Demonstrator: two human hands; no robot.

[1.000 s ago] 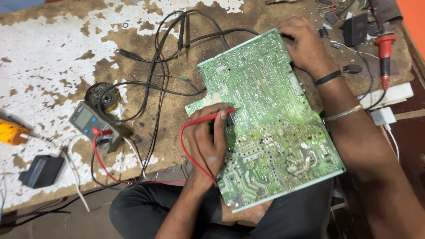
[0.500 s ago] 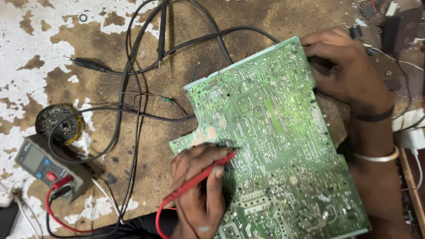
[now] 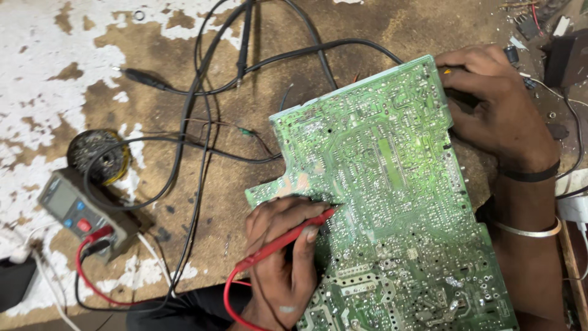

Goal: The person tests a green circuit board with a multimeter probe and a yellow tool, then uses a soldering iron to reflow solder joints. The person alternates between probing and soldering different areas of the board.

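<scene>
Left of our left hand [image 3: 285, 257] sits a grey multimeter [image 3: 76, 211]. That hand pinches a red probe [image 3: 288, 239], tip on the green circuit board [image 3: 392, 202]. Our right hand [image 3: 496, 110] grips the board's far corner.

One camera only, sitting on the person's head and looking almost straight down at the bench [image 3: 184, 202]. It is facing away from the body, so the person's dark-clothed lap is showing along the bottom edge. It is sitting close: the green circuit board [image 3: 392, 184] is filling the middle and right and running off the bottom edge. The left hand [image 3: 285, 257] is coming in from the bottom edge, the right hand [image 3: 496, 110] from the right side. The grey meter [image 3: 76, 211] is lying at the left. No second view sharing anything.
</scene>
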